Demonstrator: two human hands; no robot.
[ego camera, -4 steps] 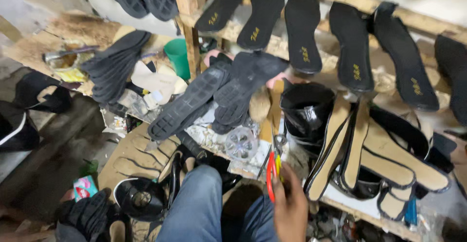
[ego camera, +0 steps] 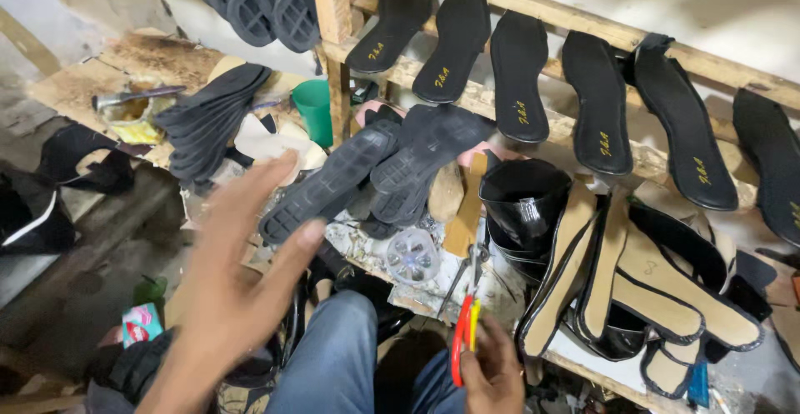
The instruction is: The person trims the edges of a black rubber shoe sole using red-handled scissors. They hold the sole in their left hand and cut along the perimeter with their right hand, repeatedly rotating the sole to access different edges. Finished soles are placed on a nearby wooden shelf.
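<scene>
Left hand (ego camera: 237, 285) is spread open and empty, fingers aimed up-right at the black ridged sole (ego camera: 329, 182) just beyond (long axis slanting the same way); right hand (ego camera: 492, 372), farther off, grips red-handled pliers (ego camera: 463, 339).

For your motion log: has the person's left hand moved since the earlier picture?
Yes. The left hand has come up into view, reaching towards the black soles on the bench.

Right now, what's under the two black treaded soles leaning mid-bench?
Under the treaded soles: a clear round plastic piece at their lower end, a tan wooden shoe form just right. The bench beneath them is mostly covered and cannot be made out.
</scene>
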